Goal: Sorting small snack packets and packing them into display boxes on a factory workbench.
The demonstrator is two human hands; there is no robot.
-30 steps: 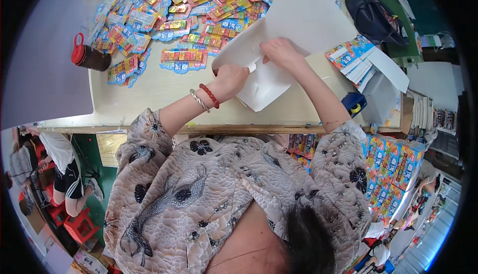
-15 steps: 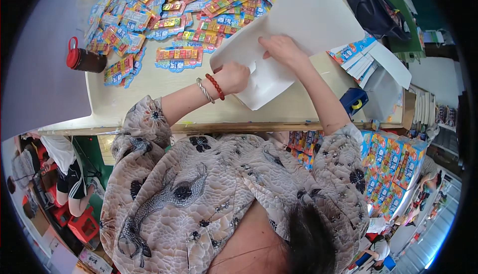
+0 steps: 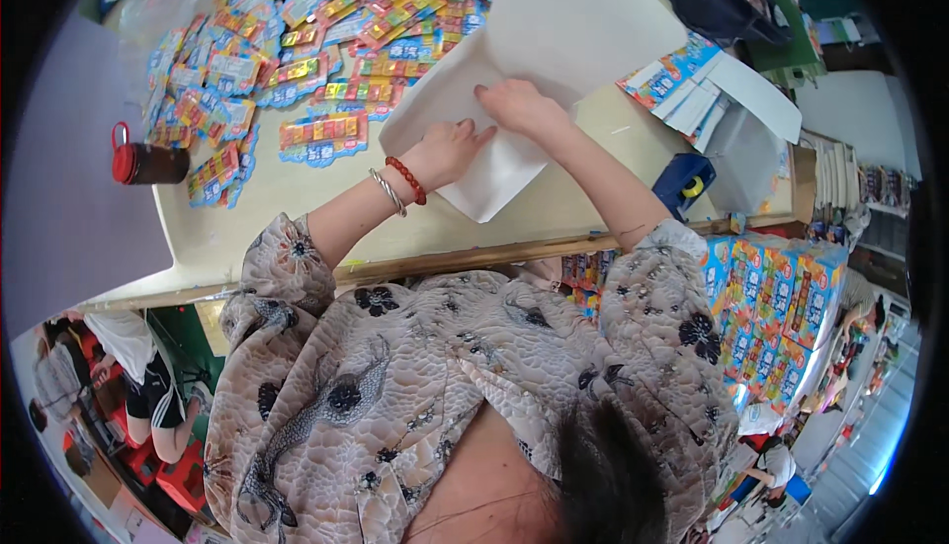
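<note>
- White paper sheet [image 3: 494, 173] lies on the desk [image 3: 297, 218] under both hands, its long axis slanting from a corner near the desk's front edge, below the hands, up and away past them toward the far right.
- One such sheet is clearly under the hands; a larger white sheet [image 3: 583, 20] lies beyond the right hand, and whether the two are joined cannot be told.
- Left hand [image 3: 450, 149] rests palm-down on the sheet, fingers loosely curled and pressing it, not closed around anything; a red bead bracelet [image 3: 405, 179] and a silver bangle [image 3: 388, 191] sit on its wrist, one of each.
- Right hand [image 3: 519, 106] lies just beside the left one, above and to its right, fingers spread flat on the paper's upper edge; whether it pinches that edge cannot be told.
- Left of and beyond the hands, a heap of colourful flat packets [image 3: 297, 50] covers the far desk, too many and too overlapped to count.
- Far to the left of the left hand, one dark jar with a red lid [image 3: 146, 162] lies on its side near the desk's edge.
- Right of the right hand sits a small fanned stack of printed cards [image 3: 682, 84], then one blue tape dispenser [image 3: 684, 181] nearer the front edge.
- Below the desk's right end, open cartons [image 3: 781, 317] hold upright rows of colourful boxes.
</note>
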